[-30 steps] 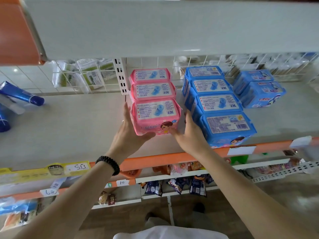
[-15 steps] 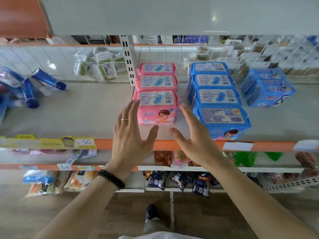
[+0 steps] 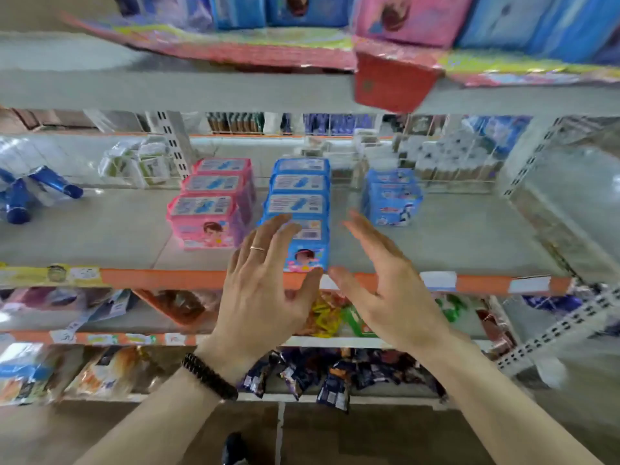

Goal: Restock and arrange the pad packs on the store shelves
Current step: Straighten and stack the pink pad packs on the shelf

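Note:
A row of three pink pad packs (image 3: 204, 219) stands on the grey shelf (image 3: 100, 236), front to back. To its right runs a row of several blue pad packs (image 3: 302, 209). Two more blue packs (image 3: 391, 199) are stacked further right. My left hand (image 3: 265, 290) hovers with straight spread fingers in front of the nearest blue pack, partly covering it. My right hand (image 3: 385, 280) is held up with straight fingers just right of that pack. Neither hand holds anything. Whether they touch the pack is unclear.
An upper shelf (image 3: 302, 92) carries more pink and blue packs, with a red tag (image 3: 392, 82) hanging from its edge. Blue tubes (image 3: 40, 193) lie at the far left. Snack bags (image 3: 322, 374) fill the lower shelves. A wire grid (image 3: 453, 169) backs the shelf.
Both hands let go of the front pink pack, drew back and shifted right to the front blue pack. The view tilted up, bringing the upper shelf into sight.

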